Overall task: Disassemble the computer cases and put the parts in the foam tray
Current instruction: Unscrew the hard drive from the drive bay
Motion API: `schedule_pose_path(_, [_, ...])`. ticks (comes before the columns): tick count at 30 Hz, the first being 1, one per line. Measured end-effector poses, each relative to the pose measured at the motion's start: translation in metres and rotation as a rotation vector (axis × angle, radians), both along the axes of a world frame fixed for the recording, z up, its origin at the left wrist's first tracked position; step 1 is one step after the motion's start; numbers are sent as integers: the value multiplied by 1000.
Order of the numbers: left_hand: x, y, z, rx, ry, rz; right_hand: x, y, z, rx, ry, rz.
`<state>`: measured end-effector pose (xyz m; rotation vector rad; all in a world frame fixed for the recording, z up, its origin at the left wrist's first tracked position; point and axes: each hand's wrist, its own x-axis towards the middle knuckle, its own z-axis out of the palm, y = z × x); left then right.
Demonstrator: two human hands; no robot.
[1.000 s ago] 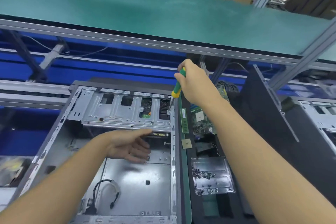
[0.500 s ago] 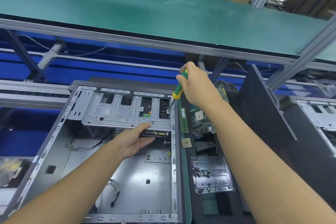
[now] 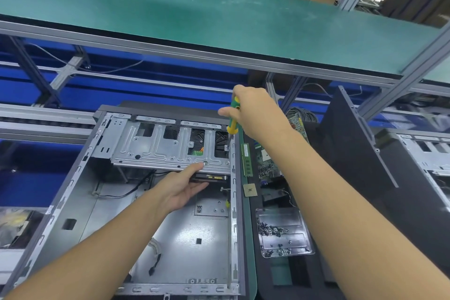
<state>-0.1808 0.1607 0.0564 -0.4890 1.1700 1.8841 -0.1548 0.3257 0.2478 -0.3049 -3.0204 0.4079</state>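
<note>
While the right hand (image 3: pixel 253 109), just above the centre of the frame, curls its fingers around the green-and-yellow-handled screwdriver (image 3: pixel 233 122), the tool's tip sits at a screw on the right end of the silver pressed-metal drive cage (image 3: pixel 158 148) inside the open grey steel computer case (image 3: pixel 73 185). Lower down, the left hand (image 3: pixel 182 185) lies palm up, fingers straight, under a flat black drive (image 3: pixel 214 177) slung beneath the cage, with its thumb touching the cage's near edge. At right, the black foam tray (image 3: pixel 306 280) already holds a green memory stick (image 3: pixel 247 159), a small square processor chip (image 3: pixel 250 189) and a clear plastic dish of dark screws (image 3: pixel 282 231). If the tilted shaft rides out of the screw head, it may strip it. Once that screw is free, the cage and drive could drop onto the cables below unless the left hand bears them, and the screw itself could fall into the case.
</note>
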Motion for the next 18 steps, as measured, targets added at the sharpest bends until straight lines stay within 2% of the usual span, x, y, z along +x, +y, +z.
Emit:
schedule_pose_path(6, [1,0,-1,15,-5,-5,0,19,10,-114,-93,92])
schedule_pose_path(9, [0,-1,-1,22,-6,-7,1,23,16,-92,-147,144])
schedule_pose_path(18, [-2,-2,-1,23,-6,-28,1,14,7,-1,7,-66])
